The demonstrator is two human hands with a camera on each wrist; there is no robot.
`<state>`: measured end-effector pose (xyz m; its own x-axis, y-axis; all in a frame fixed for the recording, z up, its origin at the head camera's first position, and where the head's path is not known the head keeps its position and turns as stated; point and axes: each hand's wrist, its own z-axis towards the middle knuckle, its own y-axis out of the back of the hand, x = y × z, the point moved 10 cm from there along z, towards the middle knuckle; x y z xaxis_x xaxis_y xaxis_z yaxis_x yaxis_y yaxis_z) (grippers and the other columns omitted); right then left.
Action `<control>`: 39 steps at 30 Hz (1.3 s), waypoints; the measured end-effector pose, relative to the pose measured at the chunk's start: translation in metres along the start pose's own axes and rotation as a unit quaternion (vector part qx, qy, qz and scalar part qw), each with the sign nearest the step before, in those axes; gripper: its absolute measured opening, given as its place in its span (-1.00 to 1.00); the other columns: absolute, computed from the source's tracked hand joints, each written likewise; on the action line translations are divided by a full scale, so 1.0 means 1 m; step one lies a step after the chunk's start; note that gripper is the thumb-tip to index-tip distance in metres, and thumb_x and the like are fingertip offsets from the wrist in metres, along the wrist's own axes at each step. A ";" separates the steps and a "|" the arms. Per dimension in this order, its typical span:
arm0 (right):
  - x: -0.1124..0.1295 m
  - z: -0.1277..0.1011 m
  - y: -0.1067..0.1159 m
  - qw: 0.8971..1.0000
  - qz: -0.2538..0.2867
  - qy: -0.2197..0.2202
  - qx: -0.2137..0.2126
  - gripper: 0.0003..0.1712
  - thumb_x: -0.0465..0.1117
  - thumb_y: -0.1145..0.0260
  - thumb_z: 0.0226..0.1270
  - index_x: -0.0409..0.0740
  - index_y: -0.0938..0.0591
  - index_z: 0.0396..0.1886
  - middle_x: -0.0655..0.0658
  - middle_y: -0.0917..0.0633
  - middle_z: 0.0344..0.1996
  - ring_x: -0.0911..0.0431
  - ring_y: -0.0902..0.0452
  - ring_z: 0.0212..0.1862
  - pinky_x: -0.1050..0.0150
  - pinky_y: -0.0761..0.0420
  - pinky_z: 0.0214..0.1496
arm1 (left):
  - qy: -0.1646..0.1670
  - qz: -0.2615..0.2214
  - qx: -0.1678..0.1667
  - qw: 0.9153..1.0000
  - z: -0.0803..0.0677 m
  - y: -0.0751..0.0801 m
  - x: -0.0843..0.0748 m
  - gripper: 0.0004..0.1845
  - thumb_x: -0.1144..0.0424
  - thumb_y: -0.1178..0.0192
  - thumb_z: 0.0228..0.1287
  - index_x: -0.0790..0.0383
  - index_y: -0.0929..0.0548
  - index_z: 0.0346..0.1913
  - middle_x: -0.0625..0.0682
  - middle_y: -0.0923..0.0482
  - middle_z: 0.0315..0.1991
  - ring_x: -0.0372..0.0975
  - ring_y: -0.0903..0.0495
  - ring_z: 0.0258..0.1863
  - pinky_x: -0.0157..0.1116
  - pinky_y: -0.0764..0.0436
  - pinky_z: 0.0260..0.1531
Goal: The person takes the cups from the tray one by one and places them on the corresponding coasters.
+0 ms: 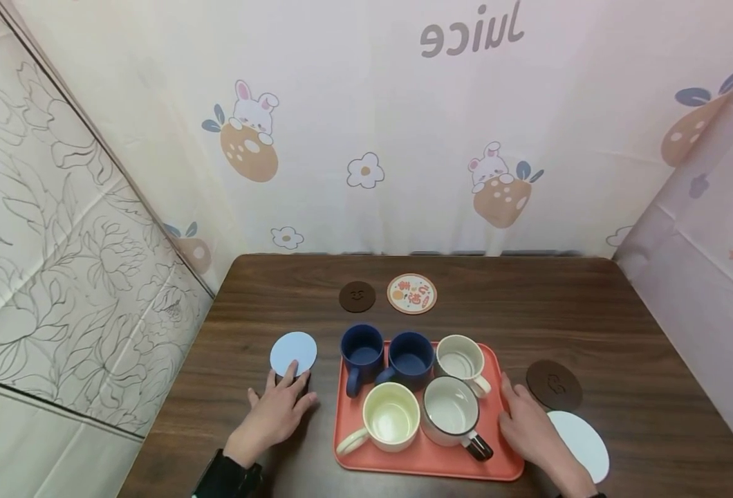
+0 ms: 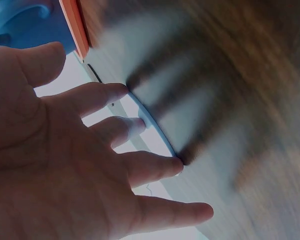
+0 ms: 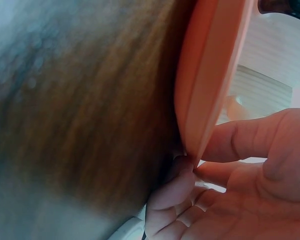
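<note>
An orange tray [image 1: 511, 465] holds two navy mugs [image 1: 362, 349] [image 1: 411, 357] and three pale mugs, one of them [image 1: 451, 411] with a dark handle. My left hand [image 1: 285, 387] lies flat left of the tray, its straight spread fingers [image 2: 135, 127] touching the near edge of a light blue coaster [image 1: 293, 349] [image 2: 200, 110]. My right hand [image 1: 525, 422] is at the tray's right rim [image 3: 210, 75]. In the right wrist view the rim sits between the thumb [image 3: 250, 140] and the curled fingers [image 3: 172, 192].
Further back on the brown table [image 1: 622, 325] lie a dark brown coaster [image 1: 357, 296] and a printed round coaster [image 1: 411, 293]. Right of the tray lie another dark coaster [image 1: 554, 384] and a pale one [image 1: 584, 443]. Patterned curtain walls close in the left, back and right.
</note>
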<state>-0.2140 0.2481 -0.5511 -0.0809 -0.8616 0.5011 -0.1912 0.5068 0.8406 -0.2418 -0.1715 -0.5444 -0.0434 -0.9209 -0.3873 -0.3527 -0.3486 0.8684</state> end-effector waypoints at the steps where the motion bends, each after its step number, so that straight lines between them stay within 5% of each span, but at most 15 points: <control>1: 0.001 0.000 0.000 1.000 0.001 0.000 0.000 -0.23 -0.36 -0.18 0.42 -0.67 -0.18 0.50 -0.30 -0.53 -0.14 -0.01 -0.46 -0.29 0.15 -0.45 -0.34 | -0.002 -0.002 0.000 1.000 0.001 0.001 0.001 -0.38 -0.10 -0.11 0.61 0.20 -0.48 0.52 0.31 -0.16 0.61 0.52 0.00 0.51 0.69 0.14 0.15; 39: 0.001 -0.001 -0.001 1.000 0.003 -0.010 0.000 -0.23 -0.35 -0.19 0.43 -0.63 -0.18 0.52 -0.35 -0.55 -0.04 -0.01 -0.49 -0.26 0.14 -0.49 -0.34 | -0.035 0.013 -0.018 0.999 0.059 0.025 0.001 -0.43 -0.02 -0.10 0.64 0.26 -0.49 0.50 0.38 -0.16 0.59 0.51 -0.02 0.50 0.66 0.03 0.17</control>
<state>-0.2126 0.2465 -0.5516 -0.1025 -0.8585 0.5025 -0.1906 0.5127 0.8371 -0.3056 -0.1705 -0.5413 -0.1180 -0.9156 -0.3844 -0.3163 -0.3323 0.8886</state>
